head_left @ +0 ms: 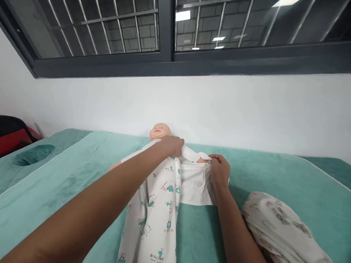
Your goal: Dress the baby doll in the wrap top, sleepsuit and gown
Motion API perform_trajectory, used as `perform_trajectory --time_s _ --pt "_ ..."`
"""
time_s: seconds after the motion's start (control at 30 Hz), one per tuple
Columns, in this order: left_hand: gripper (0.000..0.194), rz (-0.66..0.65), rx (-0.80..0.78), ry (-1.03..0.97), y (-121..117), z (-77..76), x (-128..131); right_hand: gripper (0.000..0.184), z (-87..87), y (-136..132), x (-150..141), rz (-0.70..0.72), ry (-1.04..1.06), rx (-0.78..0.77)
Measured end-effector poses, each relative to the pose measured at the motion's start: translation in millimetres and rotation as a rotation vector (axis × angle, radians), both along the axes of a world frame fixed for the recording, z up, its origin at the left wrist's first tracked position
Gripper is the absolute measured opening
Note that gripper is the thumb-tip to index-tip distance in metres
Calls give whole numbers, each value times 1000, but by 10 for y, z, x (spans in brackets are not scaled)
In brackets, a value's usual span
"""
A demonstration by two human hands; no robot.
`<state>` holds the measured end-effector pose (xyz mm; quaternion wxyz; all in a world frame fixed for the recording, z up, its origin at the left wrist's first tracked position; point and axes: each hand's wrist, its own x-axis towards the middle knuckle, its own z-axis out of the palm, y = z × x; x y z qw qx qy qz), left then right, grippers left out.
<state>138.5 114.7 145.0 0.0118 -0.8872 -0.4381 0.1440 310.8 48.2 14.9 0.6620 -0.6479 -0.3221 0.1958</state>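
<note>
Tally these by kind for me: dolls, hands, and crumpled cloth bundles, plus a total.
Dolls: 1 (doll)
Hands: 2 (left hand, right hand)
Crumpled cloth bundles: 1 (printed bundle)
Total: 4

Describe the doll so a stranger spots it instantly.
Under the barred window, find the green-covered bed. At its far edge, near the middle, partly behind the left hand, lies a doll, close to the wall. Its bald head sets it apart from the long printed garment and the crumpled cloth at right.
</note>
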Motion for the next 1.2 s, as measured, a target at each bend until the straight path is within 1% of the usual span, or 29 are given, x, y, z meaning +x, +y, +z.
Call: perform_trajectory --time_s 0.13,0.3,0.47,0.63,0.73,0.83,0.93,1.03,1.13,1.2 --pt "40 4 10 -8 -42 66 -78 24 -28 22 -3 -42 201 94" --pt "39 10 17 -26 -85 43 -161 30 -113 72 5 -4 316 159" --pt "37 1 18 -50 -71 -11 -233 26 -152 100 41 -5 330 157" --pt "34 -27 1 -84 -50 -74 -260 23 -124 104 34 -7 322 106" --pt "32 -40 0 -117 -32 -115 -269 21 -102 102 22 24 309 71" --pt "31 -39 3 -157 -13 -137 -293 23 -108 107 25 76 294 42" --pt "29 -22 11 -197 5 -142 -313 30 -136 117 35 100 289 44" --pt "28 -1 13 -223 20 -159 -297 38 -141 125 38 112 324 135" --pt "29 3 20 -230 25 -208 -231 38 -96 119 34 85 459 266" --pt "30 1 21 -227 27 -254 -164 37 -53 106 37 41 553 292"
